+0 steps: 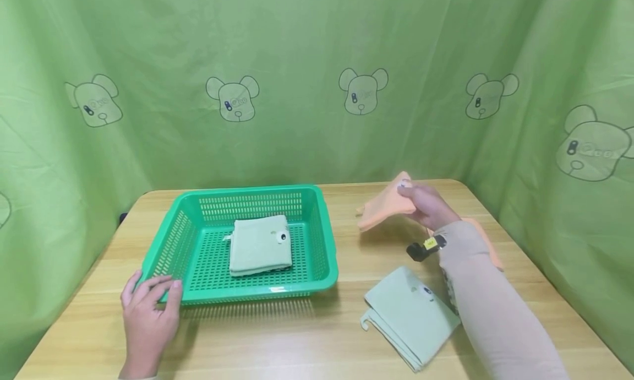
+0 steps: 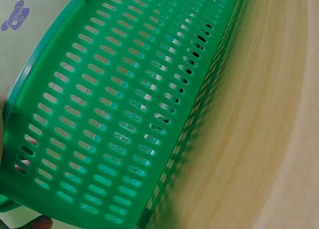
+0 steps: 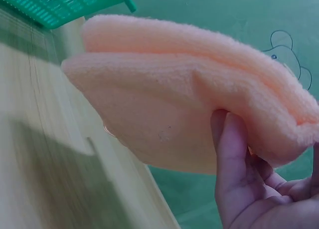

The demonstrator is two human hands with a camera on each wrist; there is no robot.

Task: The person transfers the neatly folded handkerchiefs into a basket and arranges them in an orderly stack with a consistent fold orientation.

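My right hand pinches a folded peach towel by its right side, holding it up off the table. The right wrist view shows this towel in thick folded layers, the fingers bent around its edge. With my left hand I grip the near left corner of a green plastic basket. Fingertips show through the slots of the basket wall in the left wrist view. Inside the basket lies a folded pale green towel with a small animal face and a hanging loop.
Another folded pale green towel lies on the wooden table, front right. A second peach cloth lies at the right, mostly hidden under my right forearm. Green curtains with bear heads stand behind and on both sides.
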